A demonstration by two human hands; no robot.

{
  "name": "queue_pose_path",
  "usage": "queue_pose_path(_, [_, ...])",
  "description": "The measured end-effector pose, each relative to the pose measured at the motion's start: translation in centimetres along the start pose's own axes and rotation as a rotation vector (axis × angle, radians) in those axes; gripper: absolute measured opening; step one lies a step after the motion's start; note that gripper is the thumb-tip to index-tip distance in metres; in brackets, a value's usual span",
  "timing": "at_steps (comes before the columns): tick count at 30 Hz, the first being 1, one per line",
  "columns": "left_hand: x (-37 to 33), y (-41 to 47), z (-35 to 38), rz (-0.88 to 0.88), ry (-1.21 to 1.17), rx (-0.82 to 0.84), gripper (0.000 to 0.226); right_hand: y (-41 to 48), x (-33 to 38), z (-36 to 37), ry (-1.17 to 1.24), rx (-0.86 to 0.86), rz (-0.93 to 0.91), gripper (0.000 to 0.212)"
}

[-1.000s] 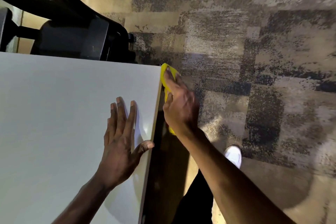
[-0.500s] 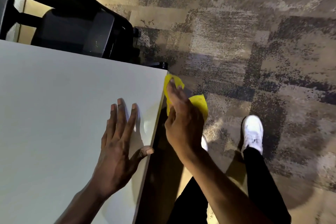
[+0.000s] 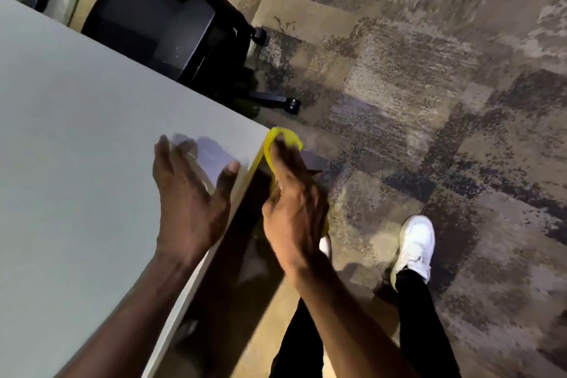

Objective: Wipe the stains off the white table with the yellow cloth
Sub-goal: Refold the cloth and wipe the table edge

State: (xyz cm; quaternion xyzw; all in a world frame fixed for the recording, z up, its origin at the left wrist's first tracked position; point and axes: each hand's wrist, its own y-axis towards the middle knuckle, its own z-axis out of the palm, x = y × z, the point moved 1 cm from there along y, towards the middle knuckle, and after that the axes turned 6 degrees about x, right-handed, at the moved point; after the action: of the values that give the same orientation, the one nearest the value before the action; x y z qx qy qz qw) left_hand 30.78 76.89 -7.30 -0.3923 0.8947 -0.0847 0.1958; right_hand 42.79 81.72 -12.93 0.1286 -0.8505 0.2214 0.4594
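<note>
**Currently: cloth applied to the table's side edge at the corner**

1. Right fingers (image 3: 277,152): held close together and nearly straight, pointing up-frame toward the table corner at frame centre. The thin yellow cloth (image 3: 283,134) folds over their tips in a small loop. A further strip of it shows between thumb and forefinger, where it is pinched.
2. Right hand (image 3: 294,205): positioned just off the table's right-hand edge, back of the hand toward the camera. It presses the cloth against the side face of that edge. A bit more yellow shows below the palm.
3. Left fingers (image 3: 171,156): blurred, extended and loosely grouped, with the thumb spread wide to the right. Whether they touch the surface cannot be told.
4. Left hand (image 3: 190,202): located over the flat white table (image 3: 76,163), near its right edge and beside the right hand.
5. Both bare forearms run down to the lower edge of the frame.
6. Surroundings: a black office chair (image 3: 171,24) on castors stands behind the table at upper left. Mottled grey and tan carpet (image 3: 429,86) fills the right half. A white shoe (image 3: 415,242) and black trouser leg (image 3: 423,322) appear at lower right.
</note>
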Motion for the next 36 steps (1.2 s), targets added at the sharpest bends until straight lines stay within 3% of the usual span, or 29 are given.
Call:
queue_pose_path(3, [-0.7, 1.6, 1.0, -0.164, -0.029, 0.012, 0.093, 2.7, -1.2, -1.4, 0.008, 0.089, -0.015, 0.084])
queue_pose_path(8, [-0.5, 2.3, 1.9, -0.189, 0.001, 0.073, 0.1, 5.6, -5.3, -4.9, 0.167, 0.36, -0.063, 0.072])
queue_pose_path(10, [-0.4, 2.4, 1.8, -0.199, 0.008, 0.098, 0.103, 7.0, -5.8, -6.6, 0.101, 0.377, -0.196, 0.073])
queue_pose_path(14, [-0.8, 2.5, 1.8, -0.227, 0.022, 0.122, 0.108, 8.5, -4.6, -7.6, -0.176, 0.321, -0.645, 0.083])
queue_pose_path(16, [-1.0, 2.7, 1.7, -0.243, 0.023, 0.129, 0.107, 8.6, -4.0, -7.0, -0.171, 0.374, -0.721, 0.084])
queue_pose_path(23, [-1.6, 2.5, 1.3, -0.284, -0.011, 0.161, 0.112, 8.0, -3.6, -6.3, 0.117, 0.429, -0.491, 0.074])
queue_pose_path(26, [-1.9, 2.5, 1.1, -0.303, -0.034, 0.172, 0.113, 10.0, -2.6, -5.9, 0.098, 0.469, -0.396, 0.077])
queue_pose_path(36, [-1.9, 2.4, 1.1, -0.315, -0.061, 0.169, 0.116, 10.4, -2.3, -7.0, 0.033, 0.604, -0.448, 0.079])
